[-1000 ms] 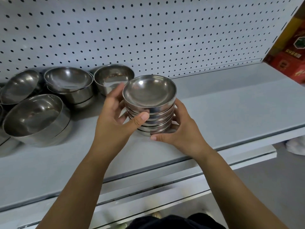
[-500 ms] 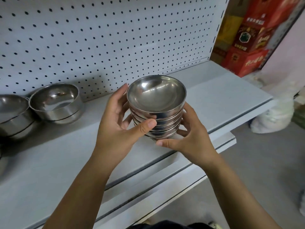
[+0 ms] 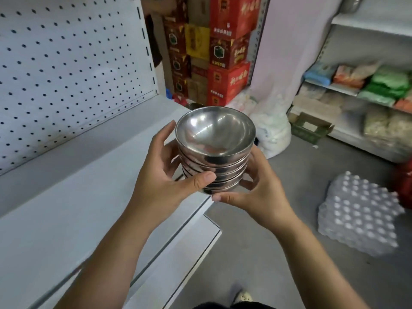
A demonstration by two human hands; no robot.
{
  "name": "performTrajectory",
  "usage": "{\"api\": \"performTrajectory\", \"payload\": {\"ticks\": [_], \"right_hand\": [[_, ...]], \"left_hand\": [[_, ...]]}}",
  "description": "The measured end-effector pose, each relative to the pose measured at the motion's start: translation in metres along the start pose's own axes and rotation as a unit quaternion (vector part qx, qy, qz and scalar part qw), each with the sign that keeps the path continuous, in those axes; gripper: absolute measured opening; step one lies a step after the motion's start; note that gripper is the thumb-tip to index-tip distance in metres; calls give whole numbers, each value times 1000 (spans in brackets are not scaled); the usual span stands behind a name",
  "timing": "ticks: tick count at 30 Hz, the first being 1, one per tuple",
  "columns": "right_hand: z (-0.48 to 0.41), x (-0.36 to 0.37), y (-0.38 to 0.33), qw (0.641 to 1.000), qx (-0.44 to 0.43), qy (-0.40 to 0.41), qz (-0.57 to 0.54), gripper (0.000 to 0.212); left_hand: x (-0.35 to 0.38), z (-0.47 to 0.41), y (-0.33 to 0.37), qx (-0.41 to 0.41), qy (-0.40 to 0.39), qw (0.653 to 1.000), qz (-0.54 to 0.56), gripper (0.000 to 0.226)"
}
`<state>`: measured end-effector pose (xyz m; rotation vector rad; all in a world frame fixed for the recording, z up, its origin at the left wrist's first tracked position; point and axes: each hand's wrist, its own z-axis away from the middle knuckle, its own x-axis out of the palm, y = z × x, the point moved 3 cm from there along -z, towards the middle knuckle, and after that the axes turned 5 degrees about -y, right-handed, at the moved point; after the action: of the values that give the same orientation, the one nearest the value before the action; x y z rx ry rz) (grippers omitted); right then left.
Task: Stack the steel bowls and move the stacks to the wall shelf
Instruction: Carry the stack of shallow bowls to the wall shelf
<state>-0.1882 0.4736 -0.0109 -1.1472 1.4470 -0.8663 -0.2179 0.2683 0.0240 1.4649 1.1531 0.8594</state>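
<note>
Stack of steel bowls [image 3: 215,152]: several bowls nested, upright, open side up, held in the air between both hands. It is over the right-hand end of the grey shelf [image 3: 66,208], about at its front corner, and does not touch the shelf.

Left hand [image 3: 160,175]: fingers [image 3: 166,133] curled round the left side of the stack, thumb pressed against the lower rims at the front.

Right hand [image 3: 263,195]: cupped round the right side and lower part of the stack, thumb lying along the base bowl. The other fingers are mostly hidden behind the stack.

Both forearms are bare and reach in from the bottom of the frame.

Surroundings: a white pegboard panel [image 3: 66,63] backs the grey shelf. Red cartons [image 3: 227,52] are stacked beyond the shelf end, with white bags [image 3: 272,128] on the floor [image 3: 289,253] beside them. A second shelving unit [image 3: 347,88] at the right holds coloured packets. A wrapped pack of white rounded items [image 3: 359,215] lies on the floor, right of the hands.
</note>
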Motion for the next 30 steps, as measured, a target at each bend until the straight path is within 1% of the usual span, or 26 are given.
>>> {"api": "performTrajectory", "payload": {"ticks": [6,10,15,19,25,30], "right_hand": [[14,-123,33,997,26,70,23,126],[24,-192,50,992,48,114,33,125],[30,-264,74,984,70,163,33,124],[27,-305,96,975,89,200,34,123],[-5,-380,132,958,110,262,42,122],[-61,-451,157,943,112,309,47,122]], "left_hand": [[122,-61,-11,17,-83,996,22,106],[195,-96,-13,27,-128,990,46,106],[268,-146,-22,19,-188,980,55,106],[313,-183,-33,5,-242,969,48,101],[389,-267,-50,14,-315,948,36,103],[449,-361,-60,27,-345,937,46,103]]}}
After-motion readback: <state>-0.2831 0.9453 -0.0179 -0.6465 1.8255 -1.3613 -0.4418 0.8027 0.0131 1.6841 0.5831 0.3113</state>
